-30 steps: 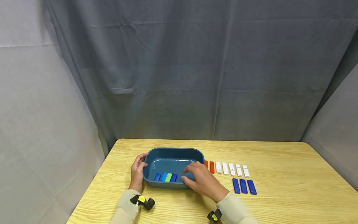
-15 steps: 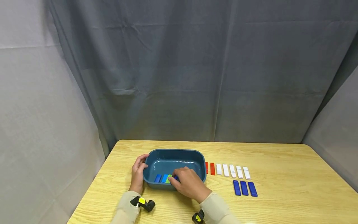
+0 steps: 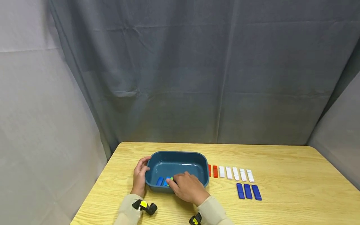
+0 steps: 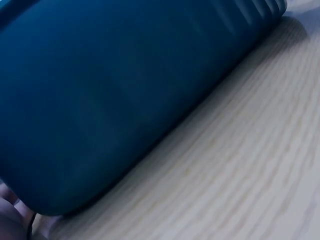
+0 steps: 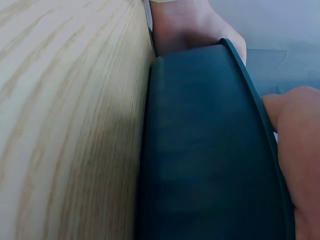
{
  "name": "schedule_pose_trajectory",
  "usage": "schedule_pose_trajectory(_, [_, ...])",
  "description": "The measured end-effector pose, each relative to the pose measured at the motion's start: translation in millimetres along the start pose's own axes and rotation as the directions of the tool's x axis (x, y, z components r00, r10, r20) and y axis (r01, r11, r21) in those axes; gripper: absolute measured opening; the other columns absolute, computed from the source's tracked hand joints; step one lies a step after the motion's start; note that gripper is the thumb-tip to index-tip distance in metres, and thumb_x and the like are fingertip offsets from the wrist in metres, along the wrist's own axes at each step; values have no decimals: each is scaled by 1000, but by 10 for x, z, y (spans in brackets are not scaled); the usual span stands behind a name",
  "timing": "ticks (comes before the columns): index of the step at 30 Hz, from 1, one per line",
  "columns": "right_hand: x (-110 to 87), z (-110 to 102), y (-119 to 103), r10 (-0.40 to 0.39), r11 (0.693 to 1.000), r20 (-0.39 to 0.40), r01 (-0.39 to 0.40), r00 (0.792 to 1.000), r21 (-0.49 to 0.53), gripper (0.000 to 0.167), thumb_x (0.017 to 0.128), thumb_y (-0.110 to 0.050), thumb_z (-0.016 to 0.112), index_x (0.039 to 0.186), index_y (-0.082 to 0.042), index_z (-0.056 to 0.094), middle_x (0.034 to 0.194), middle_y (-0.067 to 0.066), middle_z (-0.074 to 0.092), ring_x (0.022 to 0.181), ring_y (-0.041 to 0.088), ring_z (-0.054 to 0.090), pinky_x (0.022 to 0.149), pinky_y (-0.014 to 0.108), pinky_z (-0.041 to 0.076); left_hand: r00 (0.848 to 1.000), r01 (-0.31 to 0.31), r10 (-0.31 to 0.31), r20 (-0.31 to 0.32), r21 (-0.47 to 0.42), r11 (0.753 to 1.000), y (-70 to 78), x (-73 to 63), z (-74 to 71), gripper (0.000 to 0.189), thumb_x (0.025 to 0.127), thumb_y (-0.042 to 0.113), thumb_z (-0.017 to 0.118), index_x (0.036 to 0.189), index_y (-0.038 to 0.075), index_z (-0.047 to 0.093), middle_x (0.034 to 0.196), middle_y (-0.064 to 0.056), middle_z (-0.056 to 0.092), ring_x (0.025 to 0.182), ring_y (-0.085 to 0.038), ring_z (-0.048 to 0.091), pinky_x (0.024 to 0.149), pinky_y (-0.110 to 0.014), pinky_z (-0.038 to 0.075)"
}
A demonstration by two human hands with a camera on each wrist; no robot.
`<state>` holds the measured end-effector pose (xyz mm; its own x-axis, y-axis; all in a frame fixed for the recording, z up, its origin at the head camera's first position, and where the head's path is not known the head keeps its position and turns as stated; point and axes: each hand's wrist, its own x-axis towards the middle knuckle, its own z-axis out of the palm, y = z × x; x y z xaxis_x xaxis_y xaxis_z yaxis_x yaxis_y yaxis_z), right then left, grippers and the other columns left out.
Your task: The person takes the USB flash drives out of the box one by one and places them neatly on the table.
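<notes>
A dark teal oblong tub stands on the table. My left hand holds its left end, with fingers round the back corner and the thumb at the rim. In the left wrist view the tub's outer wall fills most of the picture. My right hand reaches over the near rim into the tub. Its thumb and index finger pinch a green USB stick, mostly hidden. Left of the thumb lie a light blue stick and a blue stick. A dark blue stick is hidden behind the hand.
Right of the tub lie red sticks and a row of several white sticks. Nearer the front, three dark blue sticks lie side by side on the wooden table. Grey curtains hang behind and at both sides.
My right hand has moved left and down inside the tub, first to the dark blue stick, then over the green one, covering both more. The left hand keeps its hold on the tub.
</notes>
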<state>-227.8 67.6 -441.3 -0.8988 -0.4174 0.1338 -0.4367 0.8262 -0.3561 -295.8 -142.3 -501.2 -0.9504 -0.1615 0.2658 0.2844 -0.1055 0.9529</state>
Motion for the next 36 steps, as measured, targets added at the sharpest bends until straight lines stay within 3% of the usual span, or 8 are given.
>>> schedule_pose_trajectory(10, [-6, -6, 6, 3, 1000, 24, -3, 1000, -7, 47, 99, -55, 33, 85, -24, 65, 85, -8, 64, 78, 17, 56, 69, 41, 44, 1000, 22, -22, 6, 1, 1000, 26, -12, 10, 44, 82, -9, 43, 124, -4, 57, 132, -17, 55, 132, -23, 43, 103, -23, 30])
schedule_pose_trajectory(19, [-8, 4, 8, -8, 1000, 16, 8, 1000, -21, 50, 99, -54, 33, 91, -22, 71, 94, -4, 68, 84, 19, 59, 76, 45, 47, 1000, 24, -24, -3, 31, 999, -8, 2, -5, 44, 82, -7, 44, 123, -1, 58, 132, -14, 56, 132, -20, 43, 102, -20, 31])
schedule_pose_trajectory(26, [-16, 20, 10, -14, 1000, 20, 15, 1000, -19, 55, 99, -55, 31, 106, -19, 72, 104, -2, 68, 93, 23, 61, 81, 48, 48, 999, 44, -44, 0, 22, 999, -1, -11, -8, 44, 82, -7, 43, 124, -2, 58, 132, -14, 56, 131, -20, 44, 102, -23, 31])
schedule_pose_trajectory(33, [-14, 17, 14, -24, 999, 2, 24, 1000, -23, 56, 99, -56, 29, 102, -20, 72, 100, -4, 68, 92, 21, 62, 78, 46, 48, 1000, 13, -13, -4, 28, 1000, 3, -6, -1, 44, 81, -8, 43, 123, -4, 57, 131, -18, 56, 132, -25, 43, 102, -20, 31])
schedule_pose_trajectory(36, [-16, 16, 13, -27, 999, 10, 27, 1000, -23, 59, 99, -56, 28, 106, -19, 73, 105, -4, 68, 96, 22, 62, 81, 46, 48, 1000, 8, -8, -3, 35, 999, -1, -6, -2, 44, 82, -8, 42, 123, -5, 57, 132, -19, 55, 132, -27, 42, 101, -21, 31])
